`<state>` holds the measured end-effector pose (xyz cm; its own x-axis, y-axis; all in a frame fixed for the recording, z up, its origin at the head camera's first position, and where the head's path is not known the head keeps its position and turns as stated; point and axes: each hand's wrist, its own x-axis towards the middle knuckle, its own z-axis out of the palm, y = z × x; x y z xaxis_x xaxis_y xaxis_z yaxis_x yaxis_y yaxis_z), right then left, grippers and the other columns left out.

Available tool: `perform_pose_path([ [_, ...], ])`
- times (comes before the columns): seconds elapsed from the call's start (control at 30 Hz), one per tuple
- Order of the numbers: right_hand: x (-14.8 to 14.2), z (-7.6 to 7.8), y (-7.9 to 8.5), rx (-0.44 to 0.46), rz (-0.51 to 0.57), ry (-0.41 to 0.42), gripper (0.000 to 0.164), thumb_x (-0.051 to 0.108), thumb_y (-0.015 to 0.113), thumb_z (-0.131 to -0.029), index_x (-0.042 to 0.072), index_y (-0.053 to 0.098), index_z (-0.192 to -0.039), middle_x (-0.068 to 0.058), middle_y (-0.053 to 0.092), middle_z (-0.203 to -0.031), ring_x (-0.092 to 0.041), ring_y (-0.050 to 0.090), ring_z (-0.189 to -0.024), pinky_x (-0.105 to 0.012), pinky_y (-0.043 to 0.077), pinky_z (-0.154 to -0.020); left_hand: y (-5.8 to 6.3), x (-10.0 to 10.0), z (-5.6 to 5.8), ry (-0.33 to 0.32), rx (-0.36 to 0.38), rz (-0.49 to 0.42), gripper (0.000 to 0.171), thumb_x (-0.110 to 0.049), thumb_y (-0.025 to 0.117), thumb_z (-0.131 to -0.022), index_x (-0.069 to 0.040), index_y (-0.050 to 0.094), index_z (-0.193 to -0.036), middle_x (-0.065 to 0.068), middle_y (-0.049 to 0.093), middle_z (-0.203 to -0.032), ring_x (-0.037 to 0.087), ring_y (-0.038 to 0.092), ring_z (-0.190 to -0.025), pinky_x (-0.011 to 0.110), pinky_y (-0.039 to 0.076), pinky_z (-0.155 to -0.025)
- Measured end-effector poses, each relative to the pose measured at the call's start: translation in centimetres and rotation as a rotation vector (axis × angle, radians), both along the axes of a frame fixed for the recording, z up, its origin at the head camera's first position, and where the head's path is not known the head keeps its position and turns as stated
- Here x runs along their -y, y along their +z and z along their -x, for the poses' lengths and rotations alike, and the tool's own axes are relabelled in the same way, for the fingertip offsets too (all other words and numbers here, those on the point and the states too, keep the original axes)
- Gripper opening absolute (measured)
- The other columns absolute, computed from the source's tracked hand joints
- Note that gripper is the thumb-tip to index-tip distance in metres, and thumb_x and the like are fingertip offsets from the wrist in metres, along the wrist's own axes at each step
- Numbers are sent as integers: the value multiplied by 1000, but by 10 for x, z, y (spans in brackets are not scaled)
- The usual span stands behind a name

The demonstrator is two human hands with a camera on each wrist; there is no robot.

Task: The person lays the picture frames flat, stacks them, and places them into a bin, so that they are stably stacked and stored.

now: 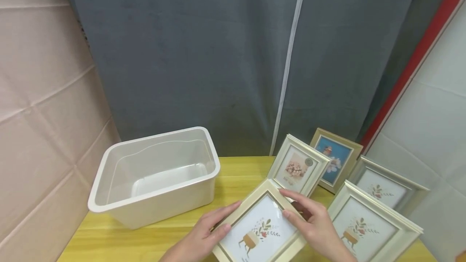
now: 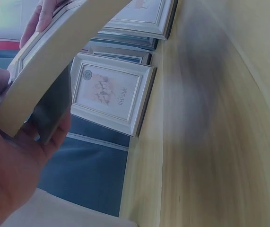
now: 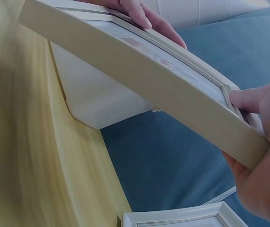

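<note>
Between both hands, a cream picture frame (image 1: 260,229) with a print of a potted plant is held tilted above the wooden table. My left hand (image 1: 205,233) grips its left edge, thumb on the front and fingers behind, as the left wrist view shows. On the opposite edge my right hand (image 1: 314,223) grips it, its thumb on the front border. Just behind stands a white frame (image 1: 299,166) with a pink flower print. To the right of my right hand stands another white frame (image 1: 375,223) with a similar plant print.
A beige plastic bin (image 1: 154,177) stands on the left of the table (image 1: 233,173), nothing visible inside it. Behind the nearer frames stand a tan frame (image 1: 336,159) with a blue picture and a silvery frame (image 1: 389,185). A grey curtain (image 1: 189,60) hangs at the back.
</note>
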<state>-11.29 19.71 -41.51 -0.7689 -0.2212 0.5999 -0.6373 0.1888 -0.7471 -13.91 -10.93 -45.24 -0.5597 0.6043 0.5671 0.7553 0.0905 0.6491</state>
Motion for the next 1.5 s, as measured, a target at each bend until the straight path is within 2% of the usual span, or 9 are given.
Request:
perform_pose_path([
  [0.13,-1,-1,-4,13,18,-29,51,-20,66,-87,-3,61,-135,-11,74,-107,-15,73,-80,-32,60,-59,-2,0,1,-9,-18,-53,59,8,56,-97,-8,47,-153,13,61,-141,20,63,-117,35,53,-98],
  [0.27,-1,-2,-7,31,30,-60,50,-19,67,-87,-4,61,-134,-10,74,-108,-14,73,-81,-32,60,-60,-4,1,2,-11,-10,-99,54,9,57,-96,-4,52,-148,13,65,-131,18,65,-108,34,57,-89],
  [0.53,-3,-5,-13,60,68,-118,49,-19,67,-87,-5,61,-133,-10,75,-98,-14,72,-77,-30,59,-57,-7,6,0,43,141,-148,40,4,63,-97,-1,62,-137,14,67,-125,20,65,-110,36,57,-92],
  [0.7,-3,-7,-20,102,136,-81,49,-22,64,-87,-8,59,-134,1,73,-117,-14,74,-89,-35,61,-59,-10,7,1,50,193,-179,38,5,64,-96,0,64,-133,15,66,-123,18,65,-108,35,57,-93],
  [0.87,-2,-10,-28,148,133,-85,49,-19,64,-89,-9,58,-137,11,64,-136,-13,72,-96,-32,62,-68,-14,10,3,49,280,-177,34,0,65,-97,1,65,-131,17,65,-124,16,64,-107,32,57,-92],
  [1.07,-3,-13,-39,317,163,7,50,-11,61,-96,-6,51,-144,18,61,-136,-18,73,-97,-41,62,-68,-17,19,7,113,375,-123,31,-8,66,-98,0,68,-128,15,66,-124,13,60,-114,30,57,-91],
  [1.3,-3,-18,-48,526,158,49,59,0,63,-97,-7,40,-151,26,60,-133,-20,73,-98,-44,62,-73,-22,24,14,183,326,-44,27,-13,68,-98,-5,72,-124,10,69,-120,12,61,-105,27,57,-77],
  [1.37,-3,-18,-52,574,140,35,61,3,65,-97,-7,39,-152,17,61,-138,-19,72,-99,-43,62,-75,-23,25,15,207,324,-27,27,-14,69,-98,-7,73,-123,8,70,-119,11,61,-101,26,56,-72],
  [1.5,-6,-14,-61,566,47,69,63,6,64,-99,-9,35,-152,-25,49,-149,-17,71,-103,-32,59,-83,-27,28,20,262,346,17,25,-18,70,-97,-11,75,-121,3,71,-118,12,61,-101,26,54,-76],
])
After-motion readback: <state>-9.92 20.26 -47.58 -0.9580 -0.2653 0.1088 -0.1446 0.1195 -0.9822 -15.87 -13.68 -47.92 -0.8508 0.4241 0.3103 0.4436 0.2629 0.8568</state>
